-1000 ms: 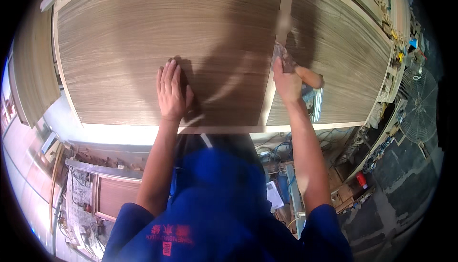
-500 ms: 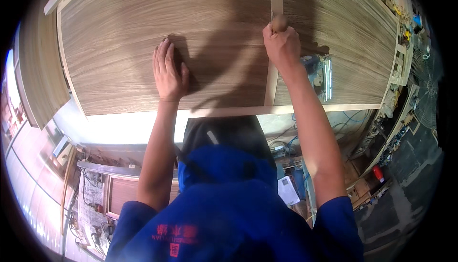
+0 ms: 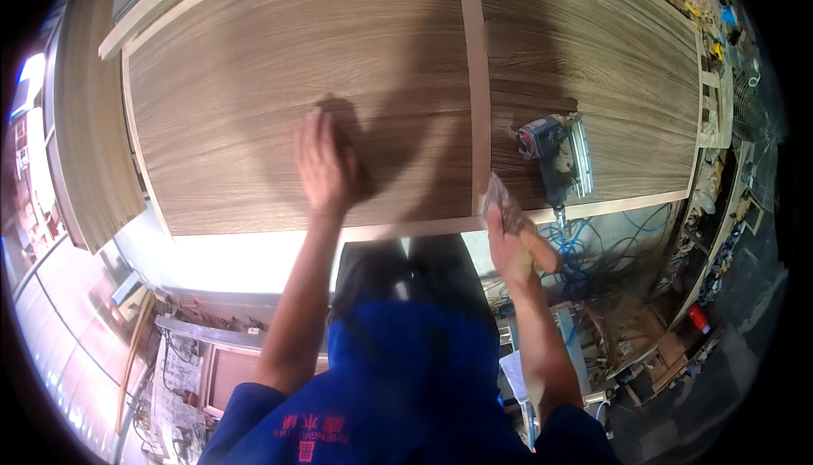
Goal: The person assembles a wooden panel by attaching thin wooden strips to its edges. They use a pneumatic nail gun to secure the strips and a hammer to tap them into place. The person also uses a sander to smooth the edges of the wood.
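A large wood-grain panel (image 3: 381, 152) with pale edge strips lies in front of me. My left hand (image 3: 325, 168) rests palm down on its left part, fingers stretched out. Over the near edge, close to the lower end of the pale dividing strip (image 3: 477, 84), my right hand (image 3: 510, 253) is closed around a wooden-handled hand tool (image 3: 544, 253). Its far end is smeared by motion, so I cannot tell whether it is a scraper or a chisel. A dark cordless drill (image 3: 555, 156) lies on the panel just beyond that hand, its bit toward the near edge.
Shiny metal strips (image 3: 582, 160) lie beside the drill. Blue hoses (image 3: 576, 253) coil below the near edge at the right. Another wooden board (image 3: 89, 126) stands at the far left. A red object (image 3: 699, 318) and wood scraps lie at the lower right.
My right hand has come down from the far part of the dividing strip to the near edge, tilting the tool. The drill is now uncovered. My left hand stays flat on the panel.
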### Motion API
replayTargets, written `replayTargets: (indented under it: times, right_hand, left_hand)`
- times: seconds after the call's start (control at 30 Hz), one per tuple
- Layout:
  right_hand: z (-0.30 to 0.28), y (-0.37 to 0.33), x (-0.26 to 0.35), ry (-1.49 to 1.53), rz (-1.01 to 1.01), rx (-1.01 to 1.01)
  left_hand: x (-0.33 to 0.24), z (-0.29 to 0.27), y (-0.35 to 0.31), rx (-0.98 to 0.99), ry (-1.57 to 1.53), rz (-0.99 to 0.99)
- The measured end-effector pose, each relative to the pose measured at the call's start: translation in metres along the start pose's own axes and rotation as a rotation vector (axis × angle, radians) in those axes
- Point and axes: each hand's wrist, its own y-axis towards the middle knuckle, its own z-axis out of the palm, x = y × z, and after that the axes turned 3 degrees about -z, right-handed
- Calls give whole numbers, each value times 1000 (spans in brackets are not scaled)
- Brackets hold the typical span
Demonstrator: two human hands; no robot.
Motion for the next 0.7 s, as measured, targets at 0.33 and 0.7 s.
replayTargets:
  times: [0.33,0.7]
  right_hand:
    - [-9,-47,-8,-41,315,35]
    - [-11,-59,-12,-47,273,44]
  left_hand:
    - [-143,25,-6,243,-321,267]
    - [-126,30,-6,244,-143,303]
